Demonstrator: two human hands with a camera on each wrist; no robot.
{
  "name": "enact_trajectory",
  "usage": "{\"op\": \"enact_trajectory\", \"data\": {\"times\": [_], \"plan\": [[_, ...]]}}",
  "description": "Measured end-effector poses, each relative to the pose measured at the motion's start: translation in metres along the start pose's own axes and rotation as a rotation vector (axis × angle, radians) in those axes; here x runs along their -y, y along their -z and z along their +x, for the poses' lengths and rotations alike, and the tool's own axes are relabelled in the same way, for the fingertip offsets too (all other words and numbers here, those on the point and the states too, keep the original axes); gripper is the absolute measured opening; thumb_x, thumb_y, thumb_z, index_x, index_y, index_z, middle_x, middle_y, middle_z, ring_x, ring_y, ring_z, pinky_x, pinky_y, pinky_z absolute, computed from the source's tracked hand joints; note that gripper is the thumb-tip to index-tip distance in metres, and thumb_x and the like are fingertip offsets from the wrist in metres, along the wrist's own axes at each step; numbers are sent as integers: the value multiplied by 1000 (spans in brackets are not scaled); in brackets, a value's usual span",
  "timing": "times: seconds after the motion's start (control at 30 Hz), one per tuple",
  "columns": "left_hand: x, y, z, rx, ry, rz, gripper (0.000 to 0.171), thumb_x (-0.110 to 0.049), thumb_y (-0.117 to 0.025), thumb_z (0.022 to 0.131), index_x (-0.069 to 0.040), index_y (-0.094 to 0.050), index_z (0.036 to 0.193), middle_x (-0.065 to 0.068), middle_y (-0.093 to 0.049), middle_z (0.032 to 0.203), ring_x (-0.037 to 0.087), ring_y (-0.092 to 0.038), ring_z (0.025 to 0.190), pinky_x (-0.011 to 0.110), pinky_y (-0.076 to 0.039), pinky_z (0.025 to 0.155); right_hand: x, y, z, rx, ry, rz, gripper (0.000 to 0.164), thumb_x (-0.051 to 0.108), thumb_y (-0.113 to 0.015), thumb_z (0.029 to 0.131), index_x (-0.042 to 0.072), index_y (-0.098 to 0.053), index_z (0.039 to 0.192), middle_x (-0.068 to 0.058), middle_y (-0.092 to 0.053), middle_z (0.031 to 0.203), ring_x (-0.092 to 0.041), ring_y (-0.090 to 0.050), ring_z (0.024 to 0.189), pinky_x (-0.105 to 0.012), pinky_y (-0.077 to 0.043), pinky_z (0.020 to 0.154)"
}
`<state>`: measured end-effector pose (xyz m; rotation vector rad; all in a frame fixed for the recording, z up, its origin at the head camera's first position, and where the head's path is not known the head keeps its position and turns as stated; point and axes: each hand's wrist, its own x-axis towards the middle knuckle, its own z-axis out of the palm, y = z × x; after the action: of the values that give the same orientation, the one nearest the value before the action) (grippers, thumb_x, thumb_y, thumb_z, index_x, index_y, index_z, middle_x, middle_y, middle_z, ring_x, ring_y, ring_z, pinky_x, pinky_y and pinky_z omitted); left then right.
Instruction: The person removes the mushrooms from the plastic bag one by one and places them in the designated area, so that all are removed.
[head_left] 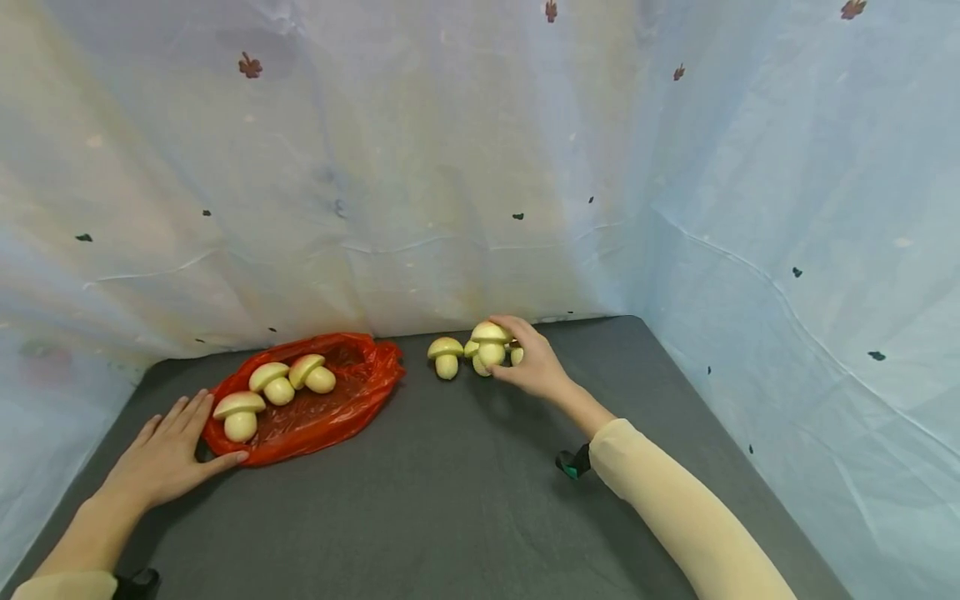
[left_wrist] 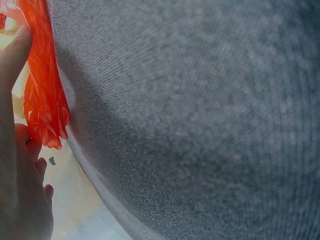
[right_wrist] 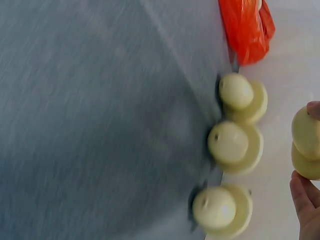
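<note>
Nearest, the edge of one red bag [head_left: 330,432] is touched by the left hand [head_left: 167,460], its grip spread wide. Inside the bag, three mushrooms [head_left: 240,425] can be seen. Farther off, one mushroom [head_left: 491,340] is pinched in the right hand [head_left: 536,367]; picking up seems to be the step, and a steady lift seems called for. Close by, three more mushrooms [right_wrist: 214,207] are seen on the worktop [head_left: 420,500]: seven altogether.

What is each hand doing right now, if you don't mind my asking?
Left hand: open, fingers spread, touching the bag.
Right hand: holding a mushroom between thumb and fingers.
</note>
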<state>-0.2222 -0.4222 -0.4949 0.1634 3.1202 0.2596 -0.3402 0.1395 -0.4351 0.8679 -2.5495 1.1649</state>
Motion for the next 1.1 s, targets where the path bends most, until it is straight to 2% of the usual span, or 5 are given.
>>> {"op": "enact_trajectory", "data": {"times": [0.1, 0.3, 0.53, 0.73, 1.1], "plan": [[1, -1, 0, -1, 2, 7, 126, -77, -60, 90, 11, -5, 162, 41, -9, 164, 63, -8, 149, 79, -9, 113, -10, 11, -4, -12, -8, -22, 79, 9, -86, 85, 9, -48, 154, -14, -49, 154, -34, -56, 130, -56, -53, 102], [1, -1, 0, -3, -2, 9, 126, -77, -60, 90, 12, -6, 161, 41, -11, 163, 63, -10, 148, 80, -10, 113, -31, 33, -16, -29, -28, -77, 80, 7, -86, 84, 7, -48, 154, -15, -49, 153, -33, -57, 128, -50, -53, 101], [-1, 0, -1, 1, -6, 4, 125, -76, -60, 90, 11, -6, 162, 41, -11, 163, 63, -11, 148, 79, -9, 113, -54, 52, -28, -22, -93, -103, 80, 5, -85, 85, 6, -45, 155, -17, -46, 156, -38, -54, 131, -56, -50, 105], [-3, 3, -2, -5, -3, 11, 124, -75, -61, 91, 13, -7, 161, 41, -12, 163, 63, -12, 148, 79, -10, 114, -75, 61, -31, -11, -133, -134, 81, 4, -84, 85, 7, -44, 156, -20, -44, 157, -41, -53, 131, -60, -49, 105], [-3, 1, -2, -1, 8, 4, 126, -77, -60, 89, 11, -7, 162, 41, -13, 163, 63, -11, 148, 78, -9, 115, -103, 66, -30, 51, -239, -204, 81, 6, -82, 88, 4, -41, 158, -23, -40, 159, -44, -53, 131, -59, -49, 104]]}}
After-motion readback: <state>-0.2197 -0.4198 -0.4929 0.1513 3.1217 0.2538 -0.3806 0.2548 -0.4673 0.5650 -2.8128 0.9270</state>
